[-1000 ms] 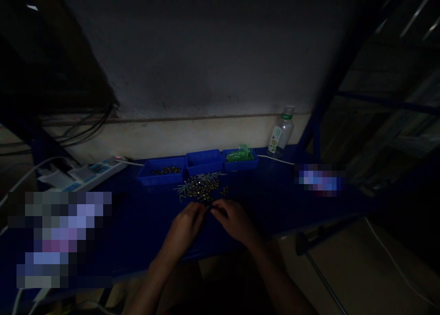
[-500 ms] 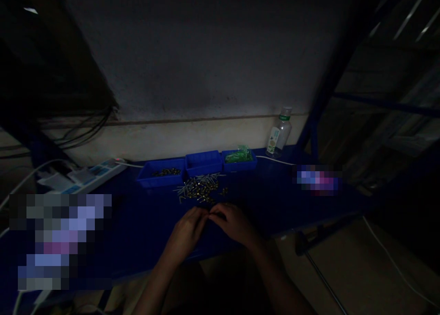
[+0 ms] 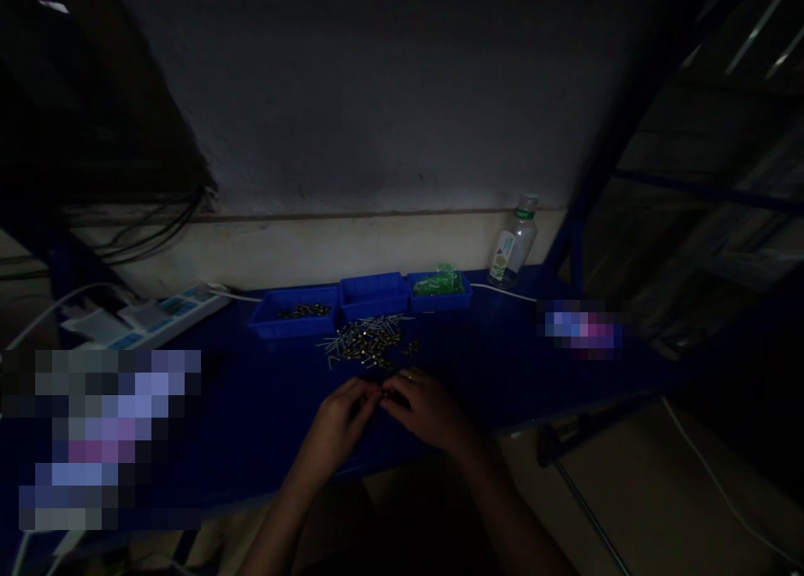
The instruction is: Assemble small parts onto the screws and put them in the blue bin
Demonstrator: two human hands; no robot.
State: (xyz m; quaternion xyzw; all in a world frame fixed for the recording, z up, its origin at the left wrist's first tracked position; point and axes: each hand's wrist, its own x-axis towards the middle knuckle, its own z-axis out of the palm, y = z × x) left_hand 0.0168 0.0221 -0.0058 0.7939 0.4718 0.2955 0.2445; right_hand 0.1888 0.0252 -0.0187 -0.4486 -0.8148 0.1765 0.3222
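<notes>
Both left hand [image 3: 342,410] and right hand [image 3: 425,406] with fingers [image 3: 400,383] meeting over blue desk [image 3: 257,417], too dim to tell if clamped on anything; metal pieces [image 3: 368,342] heaped just beyond, near blue bins [image 3: 375,310].

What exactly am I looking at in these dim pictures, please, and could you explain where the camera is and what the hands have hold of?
There is no machine here: these are a person's bare hands, the left hand and the right hand. Every picture comes from one camera worn on that person's head, looking forward and down.

The hands meet at the near side of a blue table. Just beyond them lies a pile of small metal parts. Behind it stand three blue bins: the left one holds more small parts, the right one something green. A clear bottle stands at the back right, a power strip at the back left.

The fingertips are together, but whatever they may hold is too small and dark to tell.
</notes>
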